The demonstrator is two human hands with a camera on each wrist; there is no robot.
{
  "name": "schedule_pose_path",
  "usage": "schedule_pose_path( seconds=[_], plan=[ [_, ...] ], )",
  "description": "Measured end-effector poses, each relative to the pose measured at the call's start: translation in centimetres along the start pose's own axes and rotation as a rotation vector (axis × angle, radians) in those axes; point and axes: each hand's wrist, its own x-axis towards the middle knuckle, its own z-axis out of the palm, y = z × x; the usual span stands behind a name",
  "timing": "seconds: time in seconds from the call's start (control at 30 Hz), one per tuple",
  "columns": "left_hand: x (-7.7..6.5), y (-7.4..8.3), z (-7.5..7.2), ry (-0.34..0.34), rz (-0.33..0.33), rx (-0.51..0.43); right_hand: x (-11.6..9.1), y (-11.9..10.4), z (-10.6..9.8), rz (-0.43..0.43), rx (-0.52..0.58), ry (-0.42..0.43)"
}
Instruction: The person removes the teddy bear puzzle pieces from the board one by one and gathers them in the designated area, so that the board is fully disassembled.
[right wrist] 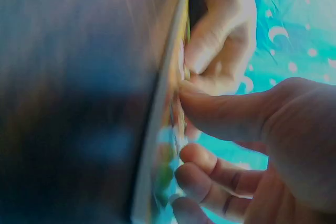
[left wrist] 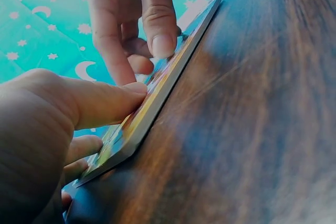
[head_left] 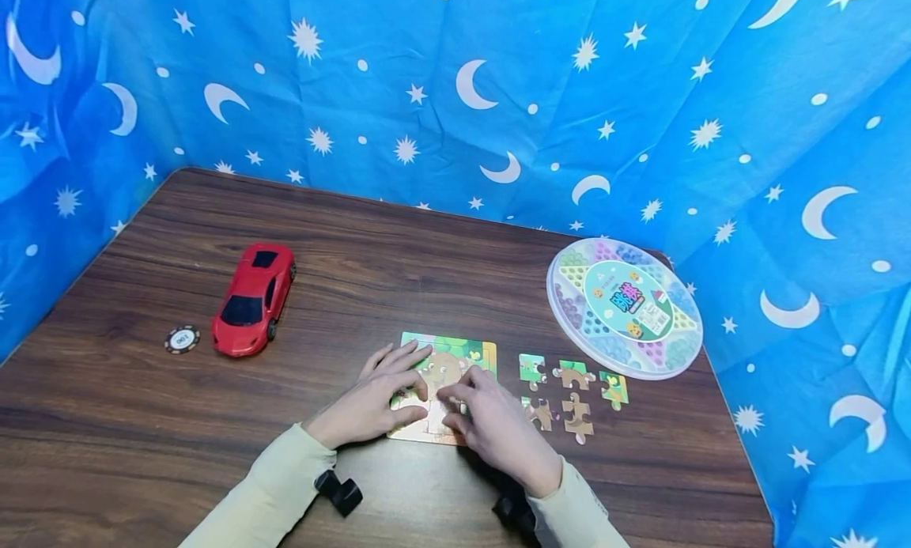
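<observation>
A jigsaw puzzle board [head_left: 484, 357] with a picture of a brown animal on green lies flat on the wooden table, glare washing out its lower part. My left hand [head_left: 376, 398] rests on the board's left side, thumb and fingers spread apart. Over its middle, my right hand [head_left: 491, 417] bends its thumb and fingers down to the picture. The right thumb [right wrist: 220, 111] touches the board's face in the right wrist view, the fingertips a little apart from it. Whether a piece sits between them is hidden. Several loose puzzle pieces [head_left: 575, 376] lie right of the board.
A round Chinese checkers set [head_left: 584, 326] stands at the right, beyond the loose pieces. On the left are a red toy car [head_left: 242, 311] and a poker chip [head_left: 182, 339]. A blue curtain [head_left: 398, 81] with moons and stars hangs behind the table [head_left: 342, 255].
</observation>
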Motion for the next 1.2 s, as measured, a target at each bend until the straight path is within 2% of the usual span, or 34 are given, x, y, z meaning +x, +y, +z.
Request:
schedule_pose_path(
  seconds=[0.17,0.27,0.8,1.03,1.2],
  plan=[
    [0.0,0.1,0.0,-0.003,0.000,-0.014,-0.7,1.4,-0.9,0.123,-0.045,0.001],
    [0.0,0.1,-0.1,-0.004,0.001,-0.019,-1.0,1.9,-1.1,0.160,-0.066,-0.012],
    [0.0,0.3,-0.3,-0.003,0.002,-0.022,-0.7,2.2,-0.7,0.198,-0.051,0.006],
    [0.0,0.3,-0.4,0.002,-0.003,-0.027,-0.1,2.5,-1.3,0.160,-0.050,-0.073],
    [0.0,0.3,-0.3,-0.005,-0.004,-0.031,0.2,2.7,-1.6,0.181,-0.037,-0.135]
  ],
)
